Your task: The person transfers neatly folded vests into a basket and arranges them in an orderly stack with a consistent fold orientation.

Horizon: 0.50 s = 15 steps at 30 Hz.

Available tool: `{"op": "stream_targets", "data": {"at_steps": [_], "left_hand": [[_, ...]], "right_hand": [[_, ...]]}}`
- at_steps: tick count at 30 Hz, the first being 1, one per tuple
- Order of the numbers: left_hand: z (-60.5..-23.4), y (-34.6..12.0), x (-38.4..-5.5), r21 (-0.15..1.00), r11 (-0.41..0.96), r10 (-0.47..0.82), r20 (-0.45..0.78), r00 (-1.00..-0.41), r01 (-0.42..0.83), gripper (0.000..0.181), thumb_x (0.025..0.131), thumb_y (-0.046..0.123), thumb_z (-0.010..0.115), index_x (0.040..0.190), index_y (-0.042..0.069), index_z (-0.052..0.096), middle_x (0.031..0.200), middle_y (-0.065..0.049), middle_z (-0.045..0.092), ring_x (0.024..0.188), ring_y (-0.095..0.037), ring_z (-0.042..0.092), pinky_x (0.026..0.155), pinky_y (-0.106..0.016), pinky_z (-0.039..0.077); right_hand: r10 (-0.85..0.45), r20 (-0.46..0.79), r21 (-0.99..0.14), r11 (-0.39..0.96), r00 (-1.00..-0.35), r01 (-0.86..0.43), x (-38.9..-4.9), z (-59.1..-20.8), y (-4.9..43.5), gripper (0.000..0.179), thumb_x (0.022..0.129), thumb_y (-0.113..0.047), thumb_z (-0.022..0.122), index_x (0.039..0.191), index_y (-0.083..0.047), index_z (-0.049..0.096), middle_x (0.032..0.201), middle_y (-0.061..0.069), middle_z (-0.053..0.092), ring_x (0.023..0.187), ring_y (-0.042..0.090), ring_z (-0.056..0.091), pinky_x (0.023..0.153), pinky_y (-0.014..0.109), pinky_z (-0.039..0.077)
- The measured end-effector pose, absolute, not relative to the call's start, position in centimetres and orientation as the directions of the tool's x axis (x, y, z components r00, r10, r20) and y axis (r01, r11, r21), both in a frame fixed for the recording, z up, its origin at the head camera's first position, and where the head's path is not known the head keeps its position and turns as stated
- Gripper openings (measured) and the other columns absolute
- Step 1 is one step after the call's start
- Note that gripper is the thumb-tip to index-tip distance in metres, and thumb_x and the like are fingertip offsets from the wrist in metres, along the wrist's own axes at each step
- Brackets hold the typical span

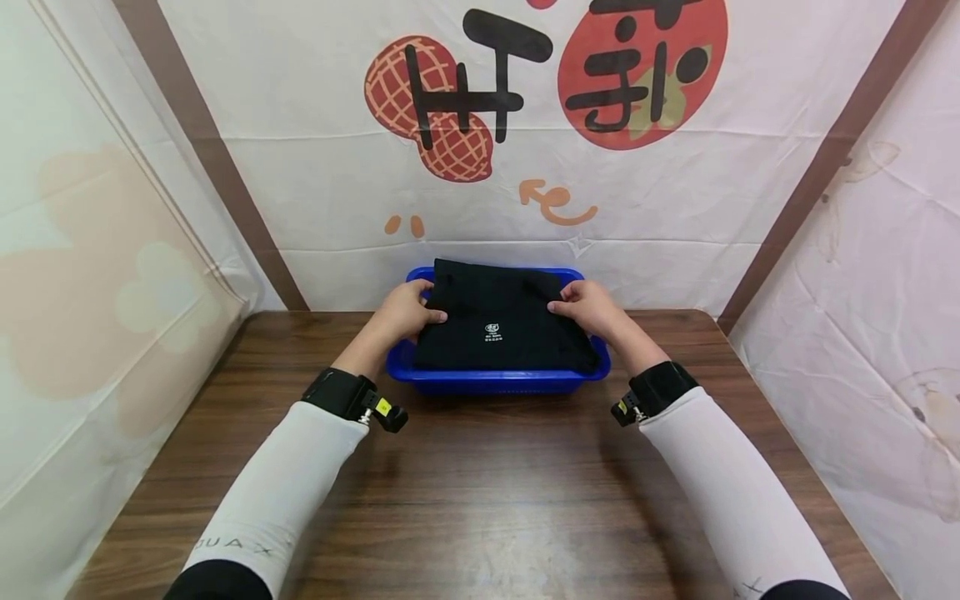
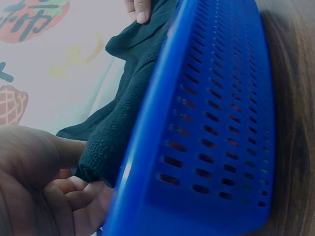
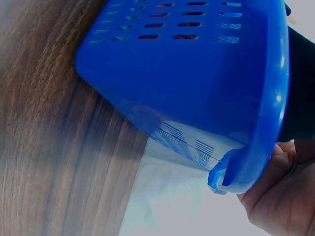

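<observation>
A folded black garment [image 1: 495,308] with a small white print lies across the top of a blue plastic basket [image 1: 495,377]. My left hand [image 1: 408,310] pinches the garment's left edge between thumb and fingers. In the left wrist view a ribbed strip of the dark knit cloth [image 2: 115,132] runs along the basket rim, its end in the left hand [image 2: 44,182]. On the opposite side, my right hand [image 1: 591,310] holds the garment's right edge, thumb on top. The right wrist view shows the right hand [image 3: 285,189] by the basket's rim, its fingertips mostly hidden behind it.
The basket stands at the back of a brown wood-grain table [image 1: 487,500], close to a white printed cloth wall [image 1: 315,167]. More cloth hangs at both sides. Through the slots in the basket's wall [image 2: 211,142], something reddish shows inside.
</observation>
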<state>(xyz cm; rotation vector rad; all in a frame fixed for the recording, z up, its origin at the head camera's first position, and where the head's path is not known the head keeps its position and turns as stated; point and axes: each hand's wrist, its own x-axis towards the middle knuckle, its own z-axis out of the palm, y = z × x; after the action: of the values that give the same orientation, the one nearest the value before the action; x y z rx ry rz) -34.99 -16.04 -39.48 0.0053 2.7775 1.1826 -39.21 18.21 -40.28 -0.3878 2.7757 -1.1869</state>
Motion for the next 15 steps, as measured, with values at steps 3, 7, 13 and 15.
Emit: {"op": "stream_targets", "data": {"at_steps": [3, 7, 13, 15], "left_hand": [[-39.6, -15.9, -35.0, 0.698, 0.715, 0.048, -0.103, -0.994, -0.038, 0.071, 0.097, 0.023, 0.072, 0.157, 0.009, 0.037, 0.124, -0.017, 0.057, 0.089, -0.029, 0.067, 0.061, -0.034, 0.06], [-39.8, -15.6, -35.1, 0.682, 0.73, 0.036, -0.095, -0.995, -0.039, 0.071, 0.097, 0.023, 0.073, 0.157, 0.01, 0.038, 0.127, -0.018, 0.057, 0.089, -0.03, 0.067, 0.059, -0.034, 0.059], [-40.1, -15.1, -35.2, 0.634, 0.772, 0.023, -0.083, -0.996, -0.035, 0.07, 0.096, 0.025, 0.074, 0.155, 0.01, 0.039, 0.13, -0.018, 0.059, 0.067, -0.025, 0.066, 0.061, -0.041, 0.06], [-40.1, -14.9, -35.3, 0.619, 0.784, 0.02, -0.079, -0.997, -0.033, 0.07, 0.096, 0.026, 0.074, 0.155, 0.01, 0.039, 0.133, -0.019, 0.059, 0.063, -0.024, 0.066, 0.062, -0.043, 0.061]], "right_hand": [[-0.275, 0.014, -0.709, 0.675, -0.961, -0.203, -39.2, -40.3, 18.2, 0.033, 0.096, -0.033, 0.073, 0.106, -0.004, 0.06, 0.09, 0.007, 0.061, 0.055, 0.015, 0.049, 0.047, 0.03, 0.043], [-0.281, 0.018, -0.69, 0.691, -0.96, -0.215, -39.2, -40.3, 18.0, 0.033, 0.096, -0.034, 0.072, 0.106, -0.005, 0.06, 0.093, 0.008, 0.061, 0.055, 0.016, 0.05, 0.047, 0.031, 0.044], [-0.269, 0.019, -0.655, 0.725, -0.963, -0.215, -39.1, -40.2, 17.8, 0.033, 0.097, -0.037, 0.071, 0.105, -0.007, 0.059, 0.093, 0.008, 0.061, 0.055, 0.017, 0.051, 0.048, 0.031, 0.044], [-0.265, 0.022, -0.645, 0.733, -0.964, -0.216, -39.1, -40.2, 17.8, 0.032, 0.097, -0.037, 0.072, 0.103, -0.008, 0.059, 0.09, 0.007, 0.06, 0.054, 0.017, 0.05, 0.048, 0.031, 0.044]]}}
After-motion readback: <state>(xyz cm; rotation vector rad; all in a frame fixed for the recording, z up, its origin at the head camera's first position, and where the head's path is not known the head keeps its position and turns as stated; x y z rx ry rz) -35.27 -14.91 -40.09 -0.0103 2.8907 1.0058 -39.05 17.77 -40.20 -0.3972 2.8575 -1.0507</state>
